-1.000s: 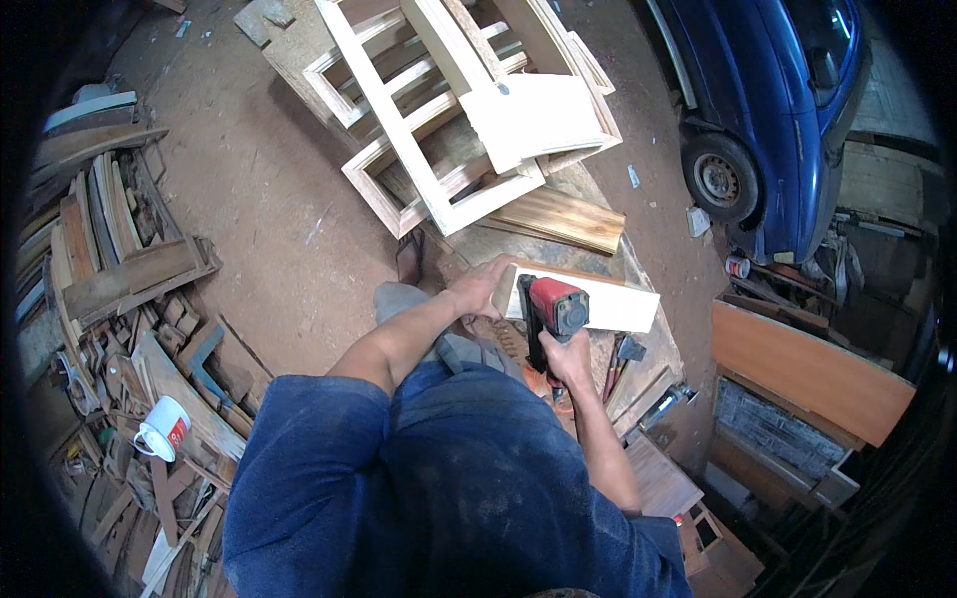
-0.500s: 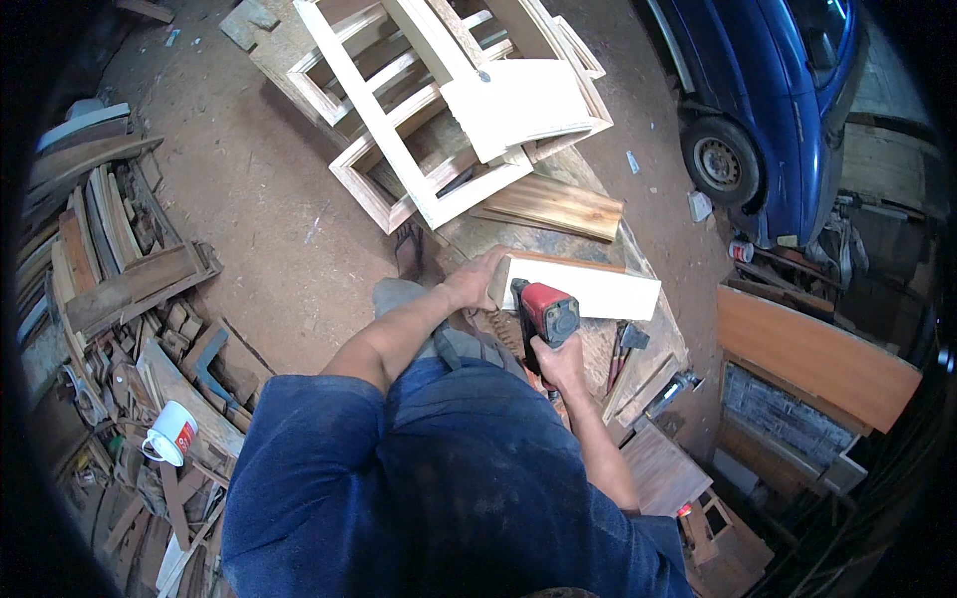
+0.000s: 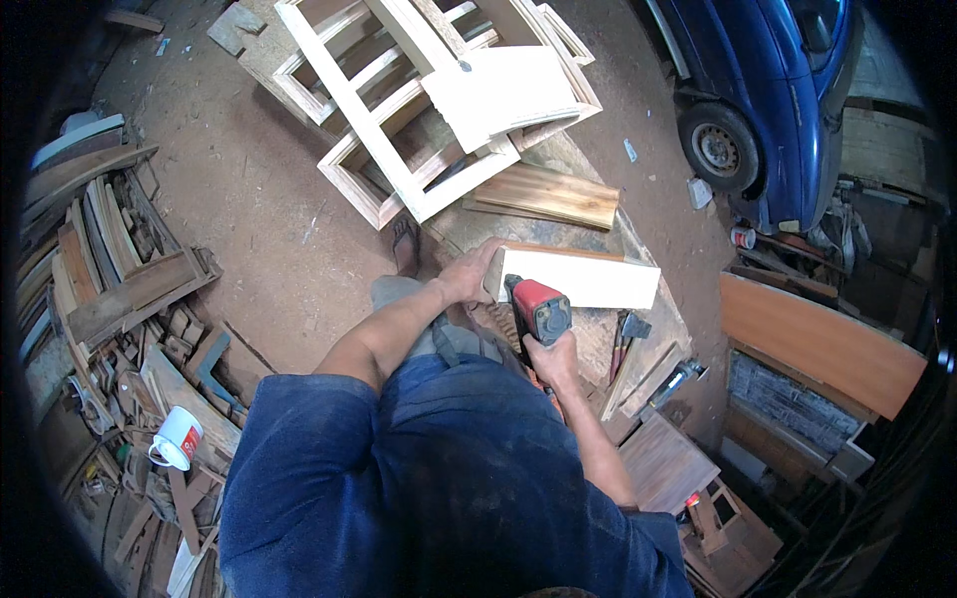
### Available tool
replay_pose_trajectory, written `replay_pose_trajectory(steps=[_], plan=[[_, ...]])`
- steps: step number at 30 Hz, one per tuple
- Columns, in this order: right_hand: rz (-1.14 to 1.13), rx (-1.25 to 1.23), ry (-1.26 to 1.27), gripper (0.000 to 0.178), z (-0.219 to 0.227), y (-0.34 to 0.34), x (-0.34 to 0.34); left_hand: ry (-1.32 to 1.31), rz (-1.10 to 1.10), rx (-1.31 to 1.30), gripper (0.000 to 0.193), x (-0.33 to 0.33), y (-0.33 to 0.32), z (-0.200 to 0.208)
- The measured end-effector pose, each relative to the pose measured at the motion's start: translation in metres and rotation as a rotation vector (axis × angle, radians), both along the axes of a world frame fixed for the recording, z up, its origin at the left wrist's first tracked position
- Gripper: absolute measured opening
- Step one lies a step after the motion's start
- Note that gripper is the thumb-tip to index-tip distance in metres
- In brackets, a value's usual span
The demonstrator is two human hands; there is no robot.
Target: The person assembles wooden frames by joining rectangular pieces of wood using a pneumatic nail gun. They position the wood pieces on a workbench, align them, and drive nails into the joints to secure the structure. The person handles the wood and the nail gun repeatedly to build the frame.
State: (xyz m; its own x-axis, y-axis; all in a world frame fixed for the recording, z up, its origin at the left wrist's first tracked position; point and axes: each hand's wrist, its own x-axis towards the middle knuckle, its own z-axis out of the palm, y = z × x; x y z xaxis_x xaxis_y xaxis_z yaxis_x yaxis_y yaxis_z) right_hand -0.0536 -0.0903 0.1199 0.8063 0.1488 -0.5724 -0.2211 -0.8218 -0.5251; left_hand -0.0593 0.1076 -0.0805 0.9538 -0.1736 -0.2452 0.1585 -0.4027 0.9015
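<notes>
A red and black nail gun is in my right hand, its fingers wrapped round the handle. The gun's nose meets the near left part of a white-faced board piece with a brown wooden far edge. At that piece's left end, my left hand grips the end; its fingertips are partly hidden. Underneath is a worn wooden workbench. A hammer and another slim-handled tool lie to the right of the gun. Beyond the board piece rest varnished wooden planks.
Wooden frames and a white panel are stacked on the far bench end. Scrap wood heaps at left, with a white bucket. A blue car stands at far right, near a leaning orange-brown board.
The whole view has shifted slightly. My hands, the nail gun and the board piece keep nearly the same places relative to one another.
</notes>
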Motion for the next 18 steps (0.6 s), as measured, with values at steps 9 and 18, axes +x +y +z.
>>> replay_pose_trajectory(steps=[9,18], plan=[[-0.043,-0.115,0.035,0.031,-0.007,-0.006,-0.012,0.019,-0.014,0.021,0.122,0.0,-0.001,0.001],[0.01,-0.051,-0.012,0.03,-0.001,-0.006,-0.017,-0.045,0.007,0.039,0.119,-0.004,-0.002,-0.004]])
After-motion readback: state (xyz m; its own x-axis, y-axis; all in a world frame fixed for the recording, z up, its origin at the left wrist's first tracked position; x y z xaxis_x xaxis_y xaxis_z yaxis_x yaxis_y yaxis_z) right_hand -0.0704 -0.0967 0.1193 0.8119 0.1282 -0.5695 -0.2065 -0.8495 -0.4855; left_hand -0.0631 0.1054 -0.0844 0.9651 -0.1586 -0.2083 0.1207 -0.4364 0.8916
